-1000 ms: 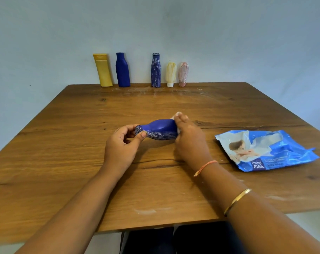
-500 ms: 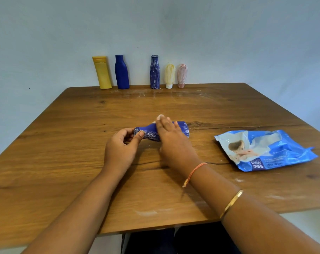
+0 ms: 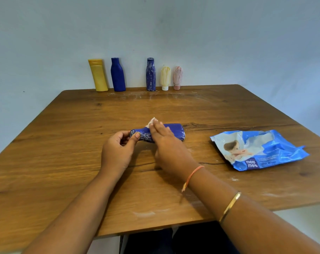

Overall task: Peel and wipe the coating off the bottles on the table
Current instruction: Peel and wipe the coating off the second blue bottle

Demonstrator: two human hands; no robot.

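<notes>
As the right hand (image 3: pixel 166 145) has slid leftward along the bottle (image 3: pixel 173 132) over the last second, from the base end toward the neck, the right half of the bottle has come into view. That half now looks mostly plain blue, with a little white along the base edge. White streaks remain on the stretch near the neck, so I judge this wiping pass about half done, with the neck end next.

The bottle lies on its side on the bench (image 3: pixel 82 143), near the middle, neck to the left and base to the right. The left hand (image 3: pixel 117 153) pinches the neck end between thumb and curled fingers, steadying it. The right hand lies across the bottle's middle with its fingers straight and together, pressing a white wipe (image 3: pixel 151 121) down onto it. A corner of the wipe shows just beyond the fingertips on the far side.

A pack of wipes (image 3: pixel 258 151) lies to the right, well apart from the hands. Along the far edge stand a yellow bottle (image 3: pixel 98 76), a plain blue bottle (image 3: pixel 118 75), a streaked blue bottle (image 3: pixel 151 75), a cream tube (image 3: pixel 165 77) and a pink tube (image 3: pixel 177 77). The last three look coated and appear to be waiting their turn.
</notes>
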